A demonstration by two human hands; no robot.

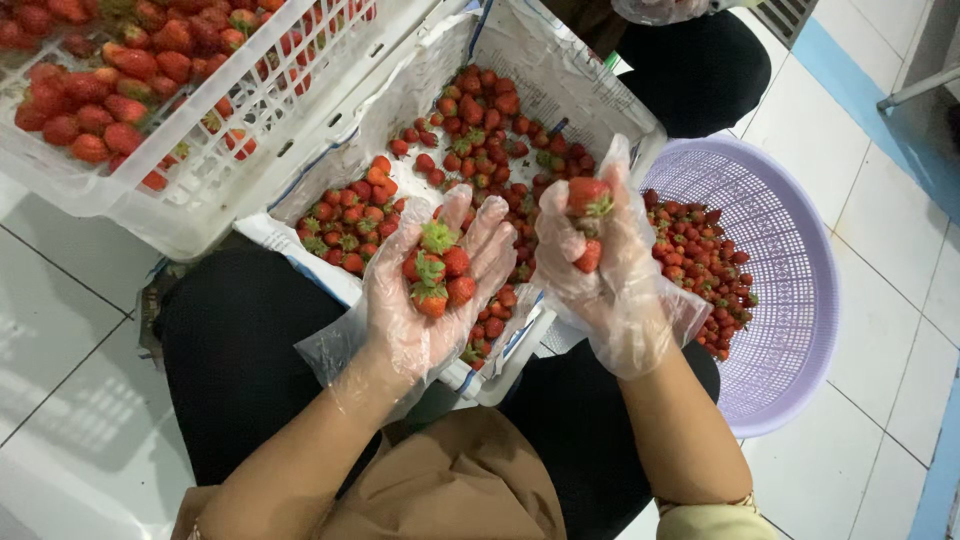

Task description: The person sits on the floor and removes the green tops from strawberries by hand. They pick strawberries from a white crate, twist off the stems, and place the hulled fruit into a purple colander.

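Note:
My left hand (420,300), in a loose clear plastic glove, is cupped palm up and holds several small red strawberries (438,272) with green caps. My right hand (610,265), also gloved, grips two strawberries: one (588,196) pinched at the fingertips and another lower against the palm. Both hands hover over a white box (560,70) lined with plastic and filled with strawberries, which rests on my lap.
A white slatted crate (200,170) full of strawberries stands at the upper left. A round lilac perforated basket (790,290) with strawberries sits on the tiled floor at the right. Another person's dark-clothed knee (700,70) is at the top.

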